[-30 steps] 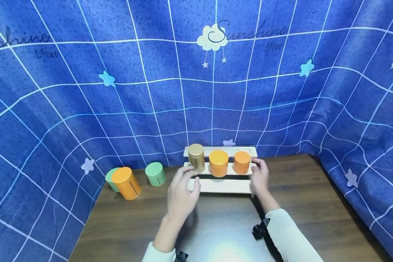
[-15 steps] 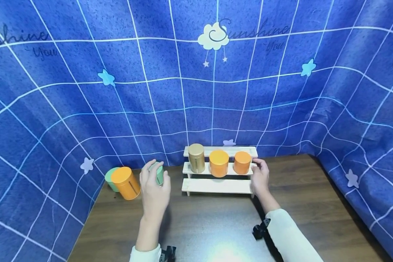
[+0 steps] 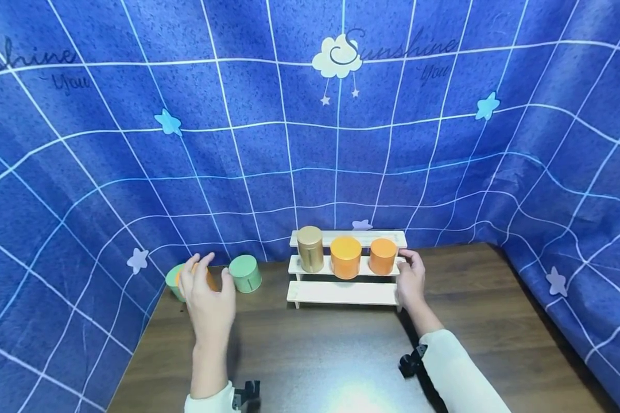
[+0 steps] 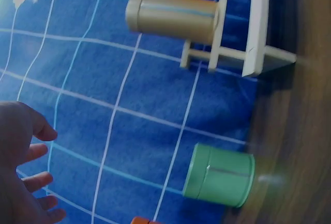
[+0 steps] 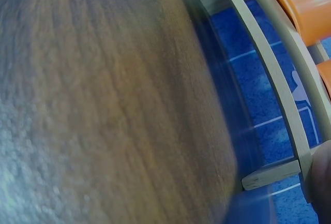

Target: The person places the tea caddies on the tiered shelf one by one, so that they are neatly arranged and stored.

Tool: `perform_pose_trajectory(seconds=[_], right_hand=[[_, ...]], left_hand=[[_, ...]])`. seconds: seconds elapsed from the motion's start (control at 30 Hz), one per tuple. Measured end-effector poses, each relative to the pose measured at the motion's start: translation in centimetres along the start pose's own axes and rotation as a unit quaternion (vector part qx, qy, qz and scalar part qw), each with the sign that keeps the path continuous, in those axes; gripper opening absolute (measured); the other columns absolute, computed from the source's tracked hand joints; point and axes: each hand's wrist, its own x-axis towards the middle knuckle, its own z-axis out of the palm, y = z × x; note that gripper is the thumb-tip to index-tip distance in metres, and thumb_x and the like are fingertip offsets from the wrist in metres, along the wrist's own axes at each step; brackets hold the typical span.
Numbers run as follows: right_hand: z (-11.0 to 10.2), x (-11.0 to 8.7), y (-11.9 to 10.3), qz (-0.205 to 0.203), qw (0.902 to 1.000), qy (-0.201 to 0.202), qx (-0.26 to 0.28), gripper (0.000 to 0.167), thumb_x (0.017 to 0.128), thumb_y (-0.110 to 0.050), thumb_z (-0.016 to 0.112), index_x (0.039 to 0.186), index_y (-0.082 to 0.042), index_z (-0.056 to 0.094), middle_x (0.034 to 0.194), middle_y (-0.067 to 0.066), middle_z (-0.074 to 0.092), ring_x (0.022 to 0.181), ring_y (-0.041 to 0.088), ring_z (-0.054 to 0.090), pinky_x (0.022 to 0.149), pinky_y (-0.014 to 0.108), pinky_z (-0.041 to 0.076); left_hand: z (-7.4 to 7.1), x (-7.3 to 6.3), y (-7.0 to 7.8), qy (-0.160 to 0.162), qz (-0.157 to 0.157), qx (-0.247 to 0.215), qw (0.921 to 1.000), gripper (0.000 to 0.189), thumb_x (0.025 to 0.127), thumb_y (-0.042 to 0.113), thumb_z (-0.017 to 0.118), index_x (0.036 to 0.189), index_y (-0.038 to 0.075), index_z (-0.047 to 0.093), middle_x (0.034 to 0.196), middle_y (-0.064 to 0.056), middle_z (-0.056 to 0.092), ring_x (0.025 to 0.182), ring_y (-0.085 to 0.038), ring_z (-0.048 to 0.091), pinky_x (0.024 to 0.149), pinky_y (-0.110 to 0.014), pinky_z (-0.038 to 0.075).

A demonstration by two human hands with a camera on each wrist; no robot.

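Note:
My left hand [image 3: 209, 307] is raised in front of a tall orange canister [image 3: 211, 280], thumb and fingers spread apart, hiding most of it. In the left wrist view, that hand's fingers [image 4: 37, 181] hold nothing. A green canister [image 3: 174, 282] shows partly behind the orange one; another green canister [image 3: 245, 274] stands to the hand's right. My right hand [image 3: 411, 282] grips the right end of a pale wooden step shelf [image 3: 343, 293]. On the shelf's middle step stand a gold canister [image 3: 310, 250] and two orange canisters [image 3: 345, 258], [image 3: 382, 256].
The shelf's bottom step [image 4: 253, 38] faces the front of the brown wooden table [image 3: 310, 355]. A blue curtain [image 3: 310, 149] with white grid lines hangs behind and beside the table. Black wrist cameras [image 3: 412, 361] sit on both forearms.
My left hand has moved left, away from the gold canister, past the nearer green canister to the tall orange one. The right hand has stayed at the shelf's end.

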Motion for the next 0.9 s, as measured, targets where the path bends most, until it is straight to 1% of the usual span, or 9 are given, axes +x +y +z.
perform_pose_trajectory(seconds=[0.17,0.27,0.33,0.4,0.5,0.6,0.67,0.73,0.9], right_hand=[[0.0,0.1,-0.1,-0.002,0.9999,-0.006,-0.013,0.034,0.1,0.009,0.043,0.13,0.01,0.057,0.119,0.002,0.06,0.116,0.014,0.051,0.098,0.014,0.042],[-0.1,0.1,-0.2,0.002,0.9998,-0.009,-0.019,0.035,0.1,0.008,0.043,0.132,0.01,0.057,0.125,0.008,0.059,0.118,0.014,0.051,0.097,0.014,0.041],[-0.1,0.1,-0.3,0.002,0.9998,-0.008,-0.02,0.035,0.1,0.009,0.043,0.132,0.01,0.057,0.127,0.01,0.059,0.118,0.014,0.051,0.097,0.014,0.041],[-0.2,0.1,-0.3,-0.002,0.9998,-0.007,-0.017,0.035,0.099,0.009,0.043,0.131,0.01,0.057,0.127,0.01,0.059,0.117,0.013,0.051,0.097,0.014,0.042],[-0.2,0.1,-0.2,-0.011,0.9999,-0.004,-0.012,0.033,0.098,0.01,0.043,0.128,0.011,0.058,0.12,0.004,0.061,0.114,0.012,0.052,0.097,0.014,0.043],[-0.3,0.2,0.1,-0.016,0.9999,-0.003,-0.006,0.032,0.097,0.011,0.044,0.126,0.011,0.058,0.111,-0.005,0.061,0.111,0.009,0.053,0.096,0.015,0.043],[-0.3,0.4,0.4,-0.015,0.9999,-0.005,-0.003,0.032,0.097,0.012,0.044,0.126,0.012,0.058,0.107,-0.01,0.061,0.11,0.008,0.054,0.096,0.016,0.044],[-0.3,0.4,0.5,-0.012,0.9999,-0.007,-0.003,0.033,0.097,0.012,0.045,0.127,0.012,0.058,0.106,-0.013,0.061,0.111,0.01,0.054,0.096,0.017,0.044],[-0.3,0.3,0.3,-0.011,0.9999,-0.012,-0.003,0.034,0.096,0.013,0.045,0.128,0.016,0.057,0.105,-0.011,0.061,0.117,0.022,0.054,0.092,0.018,0.044]], left_hand=[[-1.0,1.1,-1.1,0.017,-0.014,0.006,0.9997,0.046,0.091,0.005,0.073,0.136,0.003,0.067,0.152,-0.026,0.05,0.145,-0.045,0.039,0.119,-0.06,0.03],[-1.6,1.4,-2.3,0.015,-0.039,0.02,0.9989,0.052,0.091,0.007,0.073,0.142,0.003,0.064,0.155,-0.026,0.047,0.147,-0.046,0.035,0.12,-0.062,0.028],[-1.8,1.7,-3.1,0.0,-0.065,0.035,0.9973,0.057,0.092,0.01,0.073,0.147,0.005,0.059,0.159,-0.026,0.042,0.15,-0.047,0.031,0.121,-0.064,0.026],[-1.9,1.9,-4.1,-0.024,-0.091,0.053,0.9941,0.064,0.093,0.013,0.073,0.154,0.007,0.053,0.163,-0.026,0.035,0.153,-0.048,0.026,0.123,-0.067,0.025],[-1.7,2.1,-5.7,-0.069,-0.125,0.085,0.9862,0.073,0.095,0.018,0.071,0.162,0.01,0.041,0.17,-0.028,0.022,0.157,-0.05,0.017,0.124,-0.071,0.022],[-1.4,2.2,-7.0,-0.101,-0.141,0.105,0.9793,0.078,0.096,0.019,0.071,0.165,0.009,0.035,0.172,-0.03,0.012,0.158,-0.053,0.012,0.124,-0.073,0.021],[-1.2,2.0,-7.8,-0.112,-0.144,0.113,0.9767,0.077,0.095,0.018,0.071,0.163,0.005,0.037,0.173,-0.031,0.009,0.158,-0.056,0.011,0.124,-0.074,0.02],[-1.0,1.9,-8.4,-0.114,-0.143,0.121,0.9758,0.072,0.095,0.018,0.072,0.159,0.001,0.043,0.173,-0.032,0.011,0.157,-0.057,0.012,0.123,-0.074,0.022],[-0.3,1.6,-9.4,-0.096,-0.134,0.131,0.9776,0.06,0.094,0.017,0.073,0.148,-0.001,0.055,0.17,-0.031,0.02,0.155,-0.056,0.02,0.121,-0.072,0.027]])
